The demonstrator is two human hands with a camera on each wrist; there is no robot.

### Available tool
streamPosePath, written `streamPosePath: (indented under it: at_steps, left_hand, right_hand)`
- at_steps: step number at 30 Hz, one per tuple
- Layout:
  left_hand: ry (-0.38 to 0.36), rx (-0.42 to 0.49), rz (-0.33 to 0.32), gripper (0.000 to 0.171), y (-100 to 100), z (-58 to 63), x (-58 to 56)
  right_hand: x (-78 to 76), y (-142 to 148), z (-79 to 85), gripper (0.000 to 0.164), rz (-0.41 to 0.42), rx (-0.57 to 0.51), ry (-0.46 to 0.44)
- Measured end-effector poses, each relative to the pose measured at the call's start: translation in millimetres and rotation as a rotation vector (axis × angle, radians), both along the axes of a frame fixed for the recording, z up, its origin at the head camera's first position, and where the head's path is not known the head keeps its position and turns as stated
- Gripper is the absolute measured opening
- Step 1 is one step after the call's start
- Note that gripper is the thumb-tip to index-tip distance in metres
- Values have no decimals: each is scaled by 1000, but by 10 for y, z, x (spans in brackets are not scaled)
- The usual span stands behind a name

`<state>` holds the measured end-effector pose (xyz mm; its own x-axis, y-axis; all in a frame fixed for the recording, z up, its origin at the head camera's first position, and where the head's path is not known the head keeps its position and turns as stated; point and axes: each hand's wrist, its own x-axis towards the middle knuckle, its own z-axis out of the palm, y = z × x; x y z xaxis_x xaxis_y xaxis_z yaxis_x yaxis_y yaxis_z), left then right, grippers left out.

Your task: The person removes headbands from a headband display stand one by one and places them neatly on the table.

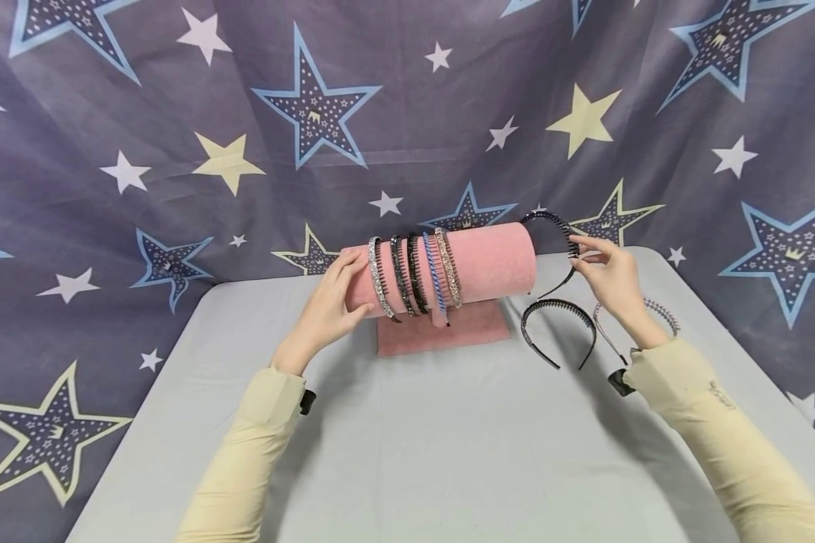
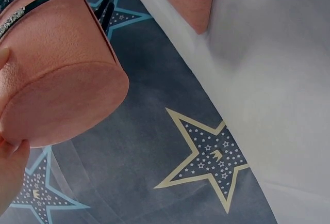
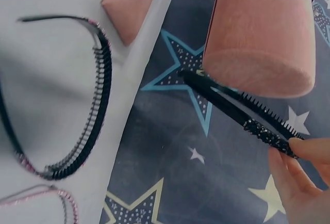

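Observation:
A pink padded headband stand (image 1: 491,260), a horizontal roll on a flat base, stands on the table. My left hand (image 1: 322,305) grips the roll's left end, with the thumb low at the front and fingers over the top. My right hand (image 1: 609,275) pinches a black toothed headband (image 3: 263,133) with sparkly stones between thumb and fingers. That headband is held up beside the roll's right end, its open side toward the roll. Around the roll's left half sit several headbands, among them a silver glittery one (image 1: 377,275), a blue one (image 1: 434,275) and a rose-gold one (image 1: 449,270).
Below my right hand, a black toothed headband (image 1: 558,304) lies on the table. A pale pink beaded headband (image 1: 663,313) lies to its right, partly hidden by my wrist. The grey-white tabletop (image 1: 448,445) ends at a star-patterned curtain (image 1: 393,90) behind.

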<state>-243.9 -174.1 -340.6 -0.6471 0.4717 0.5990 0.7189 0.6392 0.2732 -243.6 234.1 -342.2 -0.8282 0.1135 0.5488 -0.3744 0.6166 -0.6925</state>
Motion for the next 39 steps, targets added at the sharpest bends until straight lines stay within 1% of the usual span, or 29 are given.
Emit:
streamPosePath:
  at_steps: [3,10,17,21,25,29,34,39]
  left_hand:
    - [-3,4,-6,67,1,-6,3]
    - [27,13,-19,67,-2,-11,-17]
    - [14,2,-12,67,-1,12,-24]
    - [12,2,-12,68,-5,9,-11]
    - [15,7,-12,67,-11,-3,-9]
    - [9,6,3,66,-17,-9,1]
    - [-13,-4,15,66,-12,-2,20]
    - [-11,-3,7,67,3,3,12]
  right_hand:
    - [32,78,1,34,-3,-1,-16]
    - [103,282,6,34,-8,4,-63]
    - [230,508,-16,35,-2,62,-169]
    - [297,624,-56,36,29,93,-220]
    - [363,742,-101,36,86,143,-275]
    - [441,852,-155,34,141,176,-323]
    - [560,993,-225,32,167,193,-359]
    - [673,1159,-317,30,185,216,-384]
